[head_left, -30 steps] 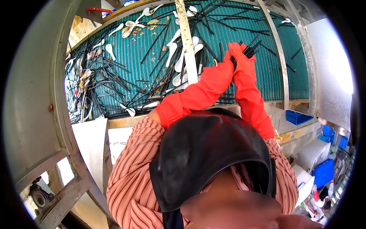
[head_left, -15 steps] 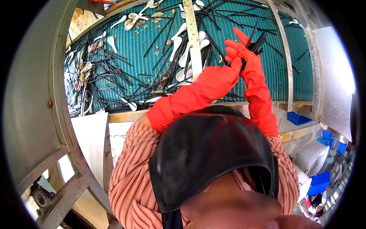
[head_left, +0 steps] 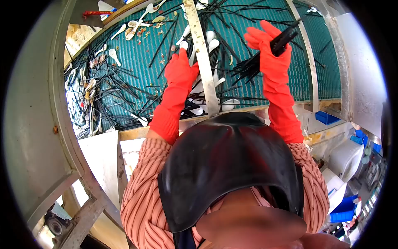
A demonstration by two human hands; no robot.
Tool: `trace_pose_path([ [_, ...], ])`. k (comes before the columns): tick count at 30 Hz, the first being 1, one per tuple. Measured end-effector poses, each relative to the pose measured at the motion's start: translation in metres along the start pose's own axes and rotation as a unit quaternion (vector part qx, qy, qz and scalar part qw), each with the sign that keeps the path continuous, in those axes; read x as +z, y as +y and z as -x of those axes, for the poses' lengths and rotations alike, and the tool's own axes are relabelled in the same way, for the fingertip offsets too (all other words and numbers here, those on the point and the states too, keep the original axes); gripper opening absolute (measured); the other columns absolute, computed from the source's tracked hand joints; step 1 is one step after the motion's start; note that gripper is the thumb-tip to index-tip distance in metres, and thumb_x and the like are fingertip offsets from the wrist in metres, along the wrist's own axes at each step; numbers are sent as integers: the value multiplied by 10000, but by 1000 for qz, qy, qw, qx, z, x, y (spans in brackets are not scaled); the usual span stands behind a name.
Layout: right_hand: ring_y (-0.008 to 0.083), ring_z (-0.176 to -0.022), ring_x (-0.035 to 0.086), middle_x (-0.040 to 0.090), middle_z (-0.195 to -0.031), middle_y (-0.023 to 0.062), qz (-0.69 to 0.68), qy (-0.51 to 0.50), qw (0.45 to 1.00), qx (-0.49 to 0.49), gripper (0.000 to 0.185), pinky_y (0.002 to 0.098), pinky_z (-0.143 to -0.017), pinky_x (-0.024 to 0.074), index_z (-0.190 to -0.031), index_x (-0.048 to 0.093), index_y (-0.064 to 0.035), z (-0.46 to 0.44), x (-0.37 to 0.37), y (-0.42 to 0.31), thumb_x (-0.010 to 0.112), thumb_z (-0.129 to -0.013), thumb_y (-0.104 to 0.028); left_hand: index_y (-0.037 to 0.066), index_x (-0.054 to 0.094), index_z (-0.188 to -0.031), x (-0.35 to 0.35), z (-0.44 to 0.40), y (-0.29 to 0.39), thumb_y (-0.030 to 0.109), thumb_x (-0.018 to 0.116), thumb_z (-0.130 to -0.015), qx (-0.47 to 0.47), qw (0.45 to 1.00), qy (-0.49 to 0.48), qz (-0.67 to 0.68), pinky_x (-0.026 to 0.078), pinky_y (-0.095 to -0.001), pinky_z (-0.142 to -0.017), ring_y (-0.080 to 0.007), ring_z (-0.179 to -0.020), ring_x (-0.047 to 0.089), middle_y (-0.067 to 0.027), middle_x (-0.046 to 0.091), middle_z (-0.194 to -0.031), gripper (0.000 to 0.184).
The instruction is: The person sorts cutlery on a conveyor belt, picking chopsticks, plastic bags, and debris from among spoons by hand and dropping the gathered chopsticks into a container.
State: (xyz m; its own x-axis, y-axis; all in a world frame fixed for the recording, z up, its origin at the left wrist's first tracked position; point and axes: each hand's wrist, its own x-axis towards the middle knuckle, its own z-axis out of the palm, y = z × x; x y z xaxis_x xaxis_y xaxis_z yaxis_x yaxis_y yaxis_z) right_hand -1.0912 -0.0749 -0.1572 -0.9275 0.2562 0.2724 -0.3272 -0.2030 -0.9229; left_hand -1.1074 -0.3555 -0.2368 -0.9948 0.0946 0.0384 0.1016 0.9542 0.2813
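My right hand (head_left: pixel 271 54), in a red rubber glove, is closed around a bundle of black chopsticks (head_left: pixel 284 39) above the right part of a green ribbed belt (head_left: pixel 137 45). The bundle slants, one end up to the right, the other fanning out at lower left. My left hand (head_left: pixel 181 70), gloved alike, is over the belt left of a metal crossbar (head_left: pixel 202 54), fingers apart. Its index fingertip meets or nearly meets a white spoon (head_left: pixel 183 44); contact cannot be made out. More white spoons and loose black chopsticks (head_left: pixel 118 85) lie around it.
Metal bars cross the belt, including one at right (head_left: pixel 304 50). Food scraps (head_left: pixel 157 25) and a tangled pile of chopsticks and spoons lie to the left. A metal panel (head_left: pixel 31 103) stands at far left. Blue containers (head_left: pixel 326 118) are beyond the belt's right side.
My left hand has left my right hand and moved left past the crossbar to the spoons. The right hand has risen slightly, still holding the chopsticks, and the view has shifted a little.
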Motion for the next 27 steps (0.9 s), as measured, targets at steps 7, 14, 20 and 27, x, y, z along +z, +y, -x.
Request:
trace_pose_path([
  [7, 283, -968, 783, 764, -1147, 204, 19, -51, 994, 97, 471, 331, -776, 611, -1478, 493, -9, -1, 26, 4, 595, -1020, -52, 90, 442, -1559, 34, -44, -13, 446, 744, -913, -170, 972, -139, 89, 541, -498, -954, -387, -1117, 708, -214, 749, -1161, 797],
  [14, 303, -962, 779, 741, -1177, 264, -40, 81, 978, 186, 496, 350, -752, 642, -1441, 543, 29, 10, -16, 12, 591, -948, 10, -11, 642, -1345, -18, -13, -60, 351, 669, -1000, -265, 809, -187, 490, 585, -401, -795, -302, -910, 757, -181, 768, -1011, 501],
  [20, 248, -1232, 692, 621, -1464, 188, -225, 196, 925, 236, 562, 373, -920, 623, -1516, 488, 11, 22, -74, 26, 516, -960, -67, -64, 625, -1363, -88, 1, -30, 129, 567, -990, -109, 738, -155, 647, 564, -333, -710, -212, -760, 712, -125, 746, -880, 425],
  [27, 301, -1286, 655, 641, -1416, 206, -291, 97, 928, 213, 556, 448, -1084, 566, -1449, 537, 76, -6, -22, -15, 585, -903, -21, -31, 646, -1329, -101, -12, 107, 112, 581, -940, 2, 734, -268, 624, 542, -304, -664, -177, -702, 681, -100, 725, -835, 419],
])
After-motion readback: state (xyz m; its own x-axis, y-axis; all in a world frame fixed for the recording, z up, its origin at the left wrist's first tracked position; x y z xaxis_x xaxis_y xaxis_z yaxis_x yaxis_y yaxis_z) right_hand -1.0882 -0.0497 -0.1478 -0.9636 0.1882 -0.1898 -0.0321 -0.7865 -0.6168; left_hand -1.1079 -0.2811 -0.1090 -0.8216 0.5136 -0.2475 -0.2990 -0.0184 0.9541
